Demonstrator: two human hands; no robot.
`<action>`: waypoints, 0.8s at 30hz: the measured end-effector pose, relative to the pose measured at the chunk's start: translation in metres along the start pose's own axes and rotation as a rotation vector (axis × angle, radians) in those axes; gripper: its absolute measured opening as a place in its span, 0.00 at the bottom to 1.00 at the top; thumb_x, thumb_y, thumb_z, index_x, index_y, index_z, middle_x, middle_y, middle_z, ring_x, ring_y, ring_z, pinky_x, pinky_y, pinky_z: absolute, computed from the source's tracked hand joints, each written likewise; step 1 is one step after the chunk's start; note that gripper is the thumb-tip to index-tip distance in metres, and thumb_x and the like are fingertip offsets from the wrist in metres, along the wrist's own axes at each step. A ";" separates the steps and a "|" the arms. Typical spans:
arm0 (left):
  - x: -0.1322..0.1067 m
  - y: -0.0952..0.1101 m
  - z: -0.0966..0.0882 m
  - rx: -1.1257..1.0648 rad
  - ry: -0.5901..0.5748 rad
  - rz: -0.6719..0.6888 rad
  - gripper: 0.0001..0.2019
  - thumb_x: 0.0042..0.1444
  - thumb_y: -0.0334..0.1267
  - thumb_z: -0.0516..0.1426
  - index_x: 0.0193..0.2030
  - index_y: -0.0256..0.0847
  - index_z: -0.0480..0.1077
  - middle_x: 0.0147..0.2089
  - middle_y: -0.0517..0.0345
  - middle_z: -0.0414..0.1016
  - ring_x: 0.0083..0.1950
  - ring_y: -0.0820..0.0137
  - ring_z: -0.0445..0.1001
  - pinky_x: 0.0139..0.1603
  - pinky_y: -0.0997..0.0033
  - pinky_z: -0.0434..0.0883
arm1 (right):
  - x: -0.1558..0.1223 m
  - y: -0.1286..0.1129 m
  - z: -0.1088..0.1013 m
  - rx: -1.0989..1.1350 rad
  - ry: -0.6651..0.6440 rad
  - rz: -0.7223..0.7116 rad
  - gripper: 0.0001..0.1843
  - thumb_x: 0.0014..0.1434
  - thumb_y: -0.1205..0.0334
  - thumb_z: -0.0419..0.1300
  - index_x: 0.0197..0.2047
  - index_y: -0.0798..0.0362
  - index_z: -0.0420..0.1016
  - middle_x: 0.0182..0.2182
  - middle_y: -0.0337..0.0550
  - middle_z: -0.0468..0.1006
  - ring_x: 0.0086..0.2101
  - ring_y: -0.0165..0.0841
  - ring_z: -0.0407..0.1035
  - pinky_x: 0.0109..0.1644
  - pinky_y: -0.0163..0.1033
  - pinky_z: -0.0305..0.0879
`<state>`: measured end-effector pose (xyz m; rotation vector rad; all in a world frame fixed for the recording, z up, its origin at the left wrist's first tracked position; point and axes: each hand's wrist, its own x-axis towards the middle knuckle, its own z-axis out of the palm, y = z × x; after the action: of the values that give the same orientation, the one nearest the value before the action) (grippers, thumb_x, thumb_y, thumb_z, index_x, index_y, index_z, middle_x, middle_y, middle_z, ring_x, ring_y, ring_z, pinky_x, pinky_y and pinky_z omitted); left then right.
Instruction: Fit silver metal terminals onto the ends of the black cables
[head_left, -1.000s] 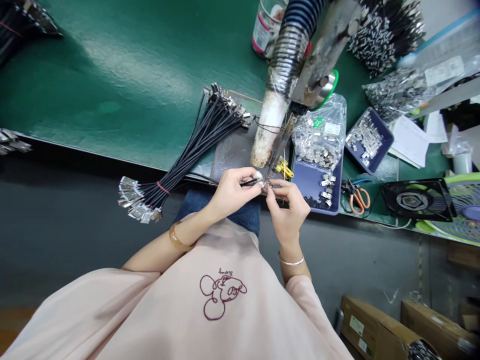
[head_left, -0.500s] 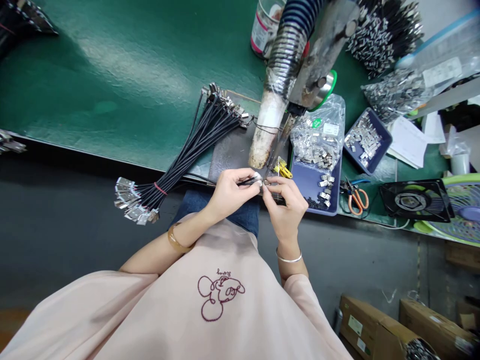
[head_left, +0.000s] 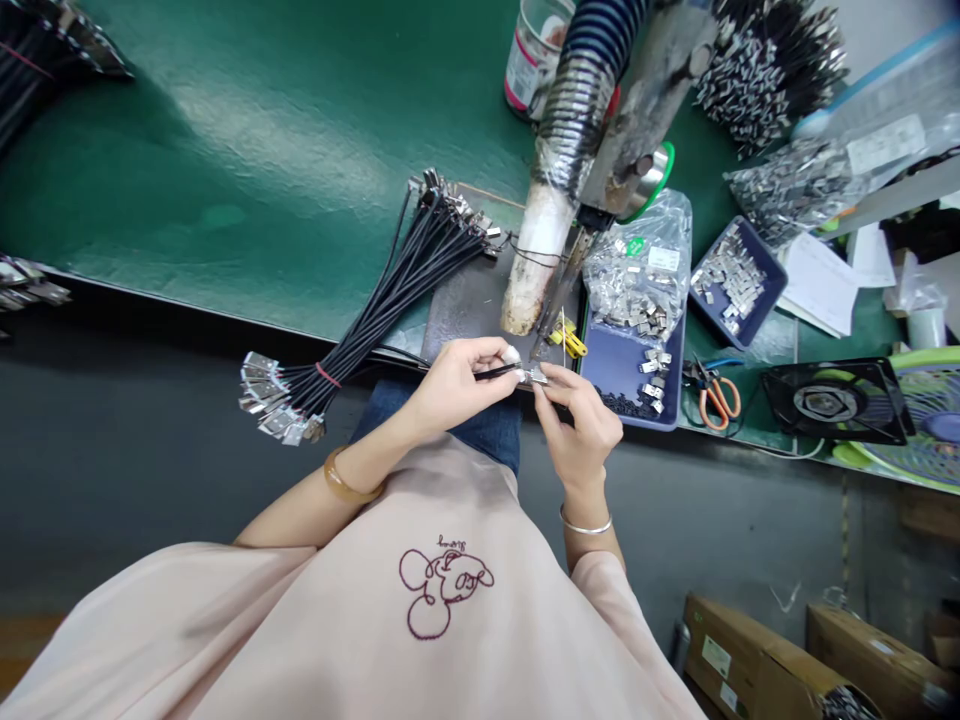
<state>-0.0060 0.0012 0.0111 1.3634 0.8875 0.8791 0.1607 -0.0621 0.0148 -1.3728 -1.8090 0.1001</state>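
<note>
- Left hand [head_left: 459, 382] pinches a black cable [head_left: 495, 372] close to its end, I judge to steady it.
- Right hand [head_left: 581, 415] pinches a metal connector [head_left: 535, 375] at that end, just below a soldering iron [head_left: 567, 277]; my two hands nearly meet.
- Bundled cables [head_left: 375, 308] lie to the left, gathered by a red band [head_left: 327, 375], presumably against tangling.
- Labels on jar [head_left: 520, 72] and bag [head_left: 636, 268]: illegible to me. Upside-down script on the shirt [head_left: 540, 620]: possibly "Disney", unsure.

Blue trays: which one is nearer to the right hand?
The larger tray, beside the right hand, bearing the clear plastic bag; the smaller tray, holding loose metal pieces, lies farther away.
</note>
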 end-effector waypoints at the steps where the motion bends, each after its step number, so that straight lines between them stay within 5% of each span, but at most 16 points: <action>1: -0.001 0.003 -0.004 0.006 -0.022 0.020 0.06 0.54 0.35 0.60 0.30 0.34 0.73 0.28 0.60 0.72 0.30 0.75 0.68 0.33 0.77 0.66 | 0.000 0.000 0.000 0.078 0.006 0.086 0.06 0.61 0.69 0.63 0.36 0.49 0.71 0.42 0.43 0.84 0.41 0.32 0.80 0.43 0.36 0.78; 5: -0.009 0.013 -0.015 0.072 -0.224 0.067 0.07 0.54 0.32 0.58 0.30 0.33 0.77 0.26 0.59 0.75 0.27 0.76 0.68 0.28 0.78 0.63 | -0.001 0.001 0.000 0.486 -0.152 0.503 0.09 0.64 0.57 0.61 0.35 0.49 0.65 0.30 0.35 0.79 0.25 0.27 0.76 0.31 0.33 0.76; 7: -0.013 0.014 -0.015 0.087 -0.245 0.062 0.07 0.54 0.31 0.57 0.31 0.33 0.78 0.25 0.59 0.75 0.27 0.76 0.68 0.28 0.77 0.63 | -0.002 0.000 -0.002 0.486 -0.143 0.572 0.10 0.64 0.54 0.59 0.35 0.49 0.64 0.24 0.30 0.74 0.19 0.24 0.70 0.25 0.30 0.69; 11: -0.019 0.008 -0.008 0.114 -0.131 0.068 0.07 0.53 0.29 0.55 0.30 0.34 0.76 0.24 0.61 0.73 0.26 0.75 0.68 0.29 0.77 0.64 | -0.007 -0.008 -0.008 0.129 0.038 0.430 0.10 0.65 0.54 0.58 0.35 0.50 0.69 0.20 0.29 0.67 0.18 0.23 0.61 0.23 0.30 0.58; 17: -0.022 0.001 -0.003 0.129 -0.120 0.057 0.09 0.51 0.27 0.54 0.33 0.33 0.76 0.25 0.62 0.71 0.27 0.77 0.64 0.27 0.78 0.60 | -0.008 -0.022 0.000 -0.063 -0.186 0.210 0.09 0.64 0.59 0.59 0.32 0.52 0.73 0.18 0.29 0.64 0.19 0.22 0.59 0.27 0.30 0.58; 20: -0.022 -0.001 -0.007 0.073 -0.200 0.022 0.08 0.51 0.27 0.55 0.33 0.33 0.76 0.25 0.62 0.72 0.26 0.77 0.65 0.28 0.79 0.61 | -0.008 -0.014 -0.008 0.022 -0.210 0.273 0.11 0.65 0.57 0.57 0.32 0.52 0.73 0.20 0.31 0.69 0.19 0.22 0.60 0.25 0.30 0.56; 24: -0.020 0.000 -0.014 0.047 -0.386 0.004 0.05 0.53 0.32 0.60 0.33 0.33 0.78 0.30 0.56 0.79 0.30 0.73 0.73 0.33 0.77 0.68 | -0.005 0.021 -0.050 -0.159 -0.046 0.472 0.18 0.69 0.52 0.50 0.39 0.52 0.76 0.25 0.37 0.74 0.22 0.25 0.62 0.28 0.34 0.57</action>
<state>-0.0269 -0.0114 0.0113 1.5112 0.6090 0.5718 0.2095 -0.0778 0.0333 -1.9052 -1.5219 0.2416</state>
